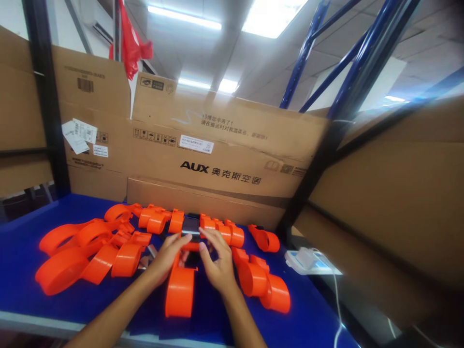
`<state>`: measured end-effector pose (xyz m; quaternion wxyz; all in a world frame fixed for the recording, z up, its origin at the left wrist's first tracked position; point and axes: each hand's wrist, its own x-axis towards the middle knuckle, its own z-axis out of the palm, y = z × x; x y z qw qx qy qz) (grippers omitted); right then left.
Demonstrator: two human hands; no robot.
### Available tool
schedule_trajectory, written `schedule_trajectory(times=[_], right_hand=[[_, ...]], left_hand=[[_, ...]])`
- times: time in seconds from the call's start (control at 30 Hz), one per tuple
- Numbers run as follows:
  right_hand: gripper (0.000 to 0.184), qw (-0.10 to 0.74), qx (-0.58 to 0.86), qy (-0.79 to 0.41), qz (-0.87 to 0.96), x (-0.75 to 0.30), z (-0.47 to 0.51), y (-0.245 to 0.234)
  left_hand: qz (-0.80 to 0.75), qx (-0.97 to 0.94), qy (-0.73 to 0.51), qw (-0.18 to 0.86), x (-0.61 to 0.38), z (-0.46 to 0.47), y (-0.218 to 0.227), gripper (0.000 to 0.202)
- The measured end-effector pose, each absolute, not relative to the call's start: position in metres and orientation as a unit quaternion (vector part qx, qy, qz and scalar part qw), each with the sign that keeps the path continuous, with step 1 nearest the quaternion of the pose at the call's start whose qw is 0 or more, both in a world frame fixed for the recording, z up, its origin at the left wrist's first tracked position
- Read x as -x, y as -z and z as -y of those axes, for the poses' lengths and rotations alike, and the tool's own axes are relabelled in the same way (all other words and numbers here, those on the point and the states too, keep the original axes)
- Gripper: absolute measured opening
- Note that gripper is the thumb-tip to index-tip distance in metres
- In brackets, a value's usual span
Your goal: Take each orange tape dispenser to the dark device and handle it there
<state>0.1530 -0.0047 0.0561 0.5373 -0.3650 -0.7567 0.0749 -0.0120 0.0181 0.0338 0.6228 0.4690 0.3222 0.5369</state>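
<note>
Both my hands rest on an orange plastic part point(180, 290) lying on the blue table point(21, 251). My left hand point(167, 255) has its fingers stretched toward a small dark grey module point(190, 225) at the part's far end. My right hand point(216, 261) curls its fingers over the same spot, fingertips touching the module's edge. Whether either hand actually grips anything is hidden by the fingers. More orange parts lie around both hands.
Several curved orange parts point(83, 251) are piled at the left, others point(264, 282) at the right. A white device with a cable point(308, 261) sits at the table's right edge. Cardboard boxes point(224, 159) wall the back and right, between dark rack posts point(47, 96).
</note>
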Motion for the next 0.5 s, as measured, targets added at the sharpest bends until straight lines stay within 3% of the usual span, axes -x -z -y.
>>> schedule_trajectory(times=[0.27,0.5], right_hand=[[0.027,0.552,0.369,-0.095,0.741,-0.1502,0.0007,-0.0554],[0.024,0.579,0.374,-0.11,0.716,-0.1527,0.0002,-0.0578]], left_hand=[[-0.275,-0.472,-0.52,0.656,0.0148,-0.0122,-0.0394,0.041],[-0.252,-0.472,-0.514,0.67,0.0173,-0.0127,-0.0432,0.029]])
